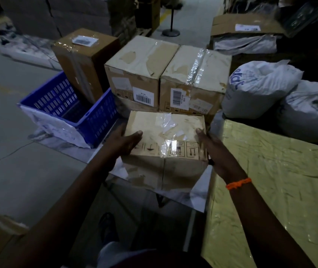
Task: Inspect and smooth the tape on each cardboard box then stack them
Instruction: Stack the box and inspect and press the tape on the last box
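From the head view, the near cardboard box [164, 144] sits on a white sheet at the centre, just in front of two rear boxes [135, 74] that stand side by side. The left hand [124, 141] lies flat against its left side with the thumb over the top edge. The right hand [212, 149] presses its right side with straight fingers, so neither hand curls round it; the box is clasped between open palms. The clear tape [166, 124] on its top looks wrinkled and patchy, so the smoothing seems unfinished, and this box is not yet stacked. The tape strip [195, 68] on the right rear box is crinkled too. A brown box [84, 60] stands apart in a blue crate [96, 120], probably waiting its turn.
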{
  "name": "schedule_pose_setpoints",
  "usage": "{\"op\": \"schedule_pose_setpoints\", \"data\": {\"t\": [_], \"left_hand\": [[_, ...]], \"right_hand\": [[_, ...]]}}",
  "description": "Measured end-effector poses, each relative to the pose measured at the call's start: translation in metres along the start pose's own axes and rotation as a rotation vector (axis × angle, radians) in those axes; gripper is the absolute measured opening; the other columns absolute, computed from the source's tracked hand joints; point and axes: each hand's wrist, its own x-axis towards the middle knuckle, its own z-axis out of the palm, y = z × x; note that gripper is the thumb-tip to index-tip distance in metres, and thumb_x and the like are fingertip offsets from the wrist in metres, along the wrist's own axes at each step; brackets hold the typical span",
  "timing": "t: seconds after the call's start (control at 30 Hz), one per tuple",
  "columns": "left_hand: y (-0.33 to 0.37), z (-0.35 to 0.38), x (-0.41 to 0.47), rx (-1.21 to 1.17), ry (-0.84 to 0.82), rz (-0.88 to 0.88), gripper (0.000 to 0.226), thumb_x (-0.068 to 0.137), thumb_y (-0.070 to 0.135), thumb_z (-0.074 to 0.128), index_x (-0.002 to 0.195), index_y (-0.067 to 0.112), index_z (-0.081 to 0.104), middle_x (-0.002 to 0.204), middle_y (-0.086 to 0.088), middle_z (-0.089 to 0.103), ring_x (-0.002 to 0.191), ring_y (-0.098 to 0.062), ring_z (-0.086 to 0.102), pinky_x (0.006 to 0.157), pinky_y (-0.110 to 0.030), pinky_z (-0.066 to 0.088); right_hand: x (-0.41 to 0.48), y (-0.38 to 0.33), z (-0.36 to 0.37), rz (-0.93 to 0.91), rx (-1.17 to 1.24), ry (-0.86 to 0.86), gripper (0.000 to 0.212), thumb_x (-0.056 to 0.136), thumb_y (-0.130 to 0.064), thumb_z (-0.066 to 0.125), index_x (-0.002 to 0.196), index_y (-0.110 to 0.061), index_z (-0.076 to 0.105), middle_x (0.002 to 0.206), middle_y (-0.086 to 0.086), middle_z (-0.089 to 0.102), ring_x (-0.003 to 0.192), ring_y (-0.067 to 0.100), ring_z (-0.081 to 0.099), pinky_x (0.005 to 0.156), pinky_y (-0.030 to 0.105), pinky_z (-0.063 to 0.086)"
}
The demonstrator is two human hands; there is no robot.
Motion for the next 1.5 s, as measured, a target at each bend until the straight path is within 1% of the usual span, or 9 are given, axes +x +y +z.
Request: {"op": "schedule_pose_setpoints", "data": {"t": [0.1, 0.2, 0.3, 0.43, 0.57, 0.73, 1.1, 1.27, 1.5], "left_hand": [[-0.004, -0.007, -0.003, -0.027, -0.061, -0.058, 0.048, 0.096, 0.030, 0.067, 0.139, 0.025, 0.047, 0.117, 0.003, 0.064, 0.099, -0.009, 0.064, 0.066, -0.016, 0.051], [-0.013, -0.021, -0.014, -0.086, 0.062, -0.058, 0.043, 0.097, 0.038, 0.064, 0.135, 0.026, 0.047, 0.114, 0.002, 0.060, 0.097, -0.016, 0.063, 0.066, -0.026, 0.053], [-0.028, -0.046, -0.026, -0.183, 0.186, -0.002, 0.057, 0.091, 0.063, 0.058, 0.128, 0.021, 0.057, 0.123, -0.006, 0.062, 0.103, -0.024, 0.063, 0.075, -0.039, 0.053], [-0.038, -0.050, -0.044, -0.509, 0.337, 0.001, 0.061, 0.091, 0.072, 0.048, 0.114, 0.020, 0.068, 0.107, -0.002, 0.072, 0.089, -0.014, 0.070, 0.065, -0.029, 0.056], [-0.068, -0.034, -0.053, -0.464, 0.351, -0.061, 0.044, 0.093, 0.061, 0.050, 0.119, 0.029, 0.066, 0.121, 0.004, 0.069, 0.112, -0.016, 0.063, 0.086, -0.037, 0.052], [-0.119, -0.009, -0.064, -0.398, 0.349, -0.093, 0.014, 0.096, 0.014, 0.066, 0.109, 0.017, 0.064, 0.097, 0.004, 0.078, 0.095, -0.018, 0.072, 0.069, -0.029, 0.057], [-0.166, 0.001, -0.055, 0.095, 0.352, -0.046, 0.057, 0.085, 0.030, 0.083, 0.132, 0.020, 0.053, 0.131, -0.001, 0.061, 0.120, -0.017, 0.061, 0.093, -0.039, 0.058], [-0.127, 0.003, -0.012, 0.750, 0.196, 0.143, 0.075, 0.096, 0.045, 0.065, 0.158, 0.025, 0.028, 0.168, -0.001, 0.020, 0.153, -0.021, 0.023, 0.122, -0.051, 0.030], [-0.122, 0.017, 0.057, 1.088, 0.109, 0.164, 0.072, 0.106, 0.058, 0.026, 0.164, 0.021, 0.003, 0.172, -0.002, -0.006, 0.157, -0.019, -0.009, 0.123, -0.045, -0.008]], "right_hand": [[0.008, 0.003, 0.011, 0.008, -0.002, -0.065, 0.069, 0.076, -0.079, 0.070, 0.133, -0.041, 0.063, 0.133, -0.007, 0.069, 0.118, 0.017, 0.068, 0.103, 0.046, 0.054], [0.012, 0.006, 0.022, 0.042, 0.087, -0.057, 0.082, 0.065, -0.085, 0.071, 0.131, -0.036, 0.063, 0.114, -0.003, 0.074, 0.099, 0.016, 0.071, 0.083, 0.037, 0.060], [0.019, 0.009, 0.033, 0.107, 0.188, -0.069, 0.102, 0.062, -0.091, 0.068, 0.144, -0.031, 0.058, 0.131, 0.005, 0.071, 0.114, 0.028, 0.069, 0.099, 0.047, 0.054], [0.016, 0.011, 0.048, 0.091, 0.211, -0.098, 0.071, 0.077, -0.070, 0.074, 0.129, -0.022, 0.070, 0.119, 0.010, 0.076, 0.113, 0.031, 0.071, 0.097, 0.052, 0.056], [0.014, 0.026, 0.056, 0.049, 0.040, -0.159, 0.031, 0.094, -0.025, 0.075, 0.123, -0.024, 0.064, 0.113, 0.003, 0.075, 0.103, 0.024, 0.074, 0.091, 0.048, 0.061], [0.000, 0.068, 0.038, -0.013, -0.066, -0.101, 0.053, 0.092, -0.002, 0.069, 0.139, -0.023, 0.057, 0.123, 0.001, 0.070, 0.109, 0.019, 0.069, 0.083, 0.033, 0.058], [-0.007, 0.120, 0.042, -0.162, -0.473, 0.108, 0.056, 0.092, -0.011, 0.075, 0.143, -0.009, 0.050, 0.131, 0.002, 0.055, 0.102, 0.006, 0.059, 0.079, 0.000, 0.043], [0.038, 0.115, 0.079, -0.521, -0.988, 0.051, 0.071, 0.098, -0.043, 0.055, 0.155, -0.004, 0.040, 0.162, 0.022, 0.035, 0.150, 0.037, 0.033, 0.119, 0.052, 0.031], [0.091, 0.091, 0.104, -0.504, -1.326, -0.067, 0.081, 0.099, -0.060, 0.017, 0.160, -0.009, 0.032, 0.169, 0.012, 0.025, 0.158, 0.029, 0.019, 0.124, 0.059, 0.008]]}}
